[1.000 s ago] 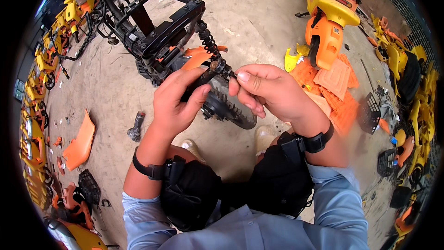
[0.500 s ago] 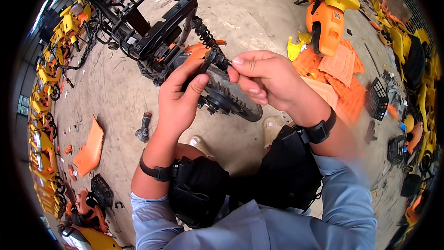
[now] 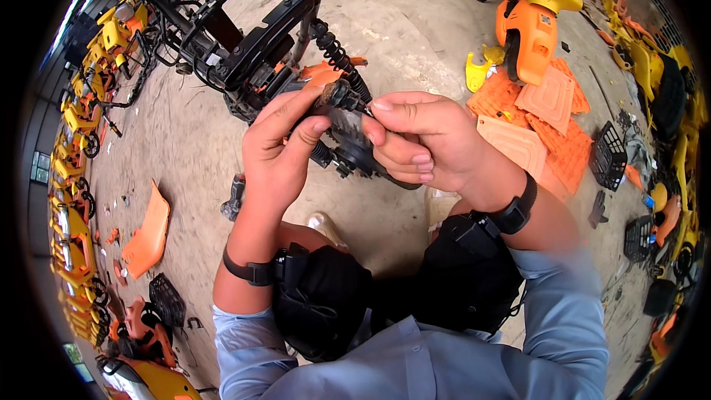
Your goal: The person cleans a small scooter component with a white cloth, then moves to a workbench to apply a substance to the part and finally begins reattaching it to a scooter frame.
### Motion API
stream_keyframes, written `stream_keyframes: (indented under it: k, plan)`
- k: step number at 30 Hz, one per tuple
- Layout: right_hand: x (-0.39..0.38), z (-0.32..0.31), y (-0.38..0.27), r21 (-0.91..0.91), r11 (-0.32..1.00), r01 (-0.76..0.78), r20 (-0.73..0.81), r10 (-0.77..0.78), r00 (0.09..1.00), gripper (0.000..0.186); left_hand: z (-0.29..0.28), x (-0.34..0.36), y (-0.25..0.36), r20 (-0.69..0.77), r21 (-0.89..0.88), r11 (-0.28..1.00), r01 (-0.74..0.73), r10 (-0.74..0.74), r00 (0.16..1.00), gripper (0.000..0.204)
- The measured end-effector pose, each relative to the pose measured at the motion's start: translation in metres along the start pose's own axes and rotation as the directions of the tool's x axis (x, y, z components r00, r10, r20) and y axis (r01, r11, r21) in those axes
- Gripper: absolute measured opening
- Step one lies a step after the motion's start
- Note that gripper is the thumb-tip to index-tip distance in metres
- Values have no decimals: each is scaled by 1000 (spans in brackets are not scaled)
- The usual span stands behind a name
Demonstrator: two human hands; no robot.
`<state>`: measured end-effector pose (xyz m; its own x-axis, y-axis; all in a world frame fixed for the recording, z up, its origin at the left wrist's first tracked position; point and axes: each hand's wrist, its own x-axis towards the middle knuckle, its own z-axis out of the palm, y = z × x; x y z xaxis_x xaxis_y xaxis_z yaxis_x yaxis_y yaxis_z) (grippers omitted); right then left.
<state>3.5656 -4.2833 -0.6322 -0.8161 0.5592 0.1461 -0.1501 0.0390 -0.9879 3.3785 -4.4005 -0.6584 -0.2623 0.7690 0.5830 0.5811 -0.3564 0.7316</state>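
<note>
Between the fingers and thumb of my left hand is a small dark, grimy part, rounded and roughly cylindrical. My right hand pinches at its right end, thumb against forefinger, where a thin dark piece shows; most of it is hidden by the fingers. Just beyond both hands stands a stripped black scooter frame with its coil-spring shock absorber. The frame's wheel lies below the held part, partly covered by my hands.
A dark power tool lies on the floor left of my left forearm, near an orange panel. Orange mats and a black basket are at the right. Rows of yellow scooters line the left side.
Both hands still hold the dark part together. They sit slightly lower against the wheel, and the part has turned a little, showing more of its grimy face.
</note>
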Motion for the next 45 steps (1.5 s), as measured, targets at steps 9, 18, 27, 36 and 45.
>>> stream_keyframes:
  k: [9, 18, 27, 36, 45]
  plan:
    - [1, 0, -11, 98, 994, -43, -72, 50, 996, 20, 12, -3, 14, 21, -182, 946, 269, -269, 963, 33]
    - [3, -1, -3, -207, 960, 190, -134, -221, 966, 20, 10, 1, 16, 38, -136, 956, 260, -257, 966, 33]
    - [-3, -4, -12, 139, 980, -143, -79, 155, 985, 23, 18, -1, 19, 64, -223, 889, 399, -395, 916, 35]
    - [9, -5, 12, -786, 503, 360, -115, -691, 714, 20, 23, 0, 26, 103, -289, 807, 516, -509, 854, 34]
    - [1, -19, -8, 328, 886, -328, 55, 328, 943, 30, 25, -2, 25, 80, -251, 829, 499, -496, 865, 36]
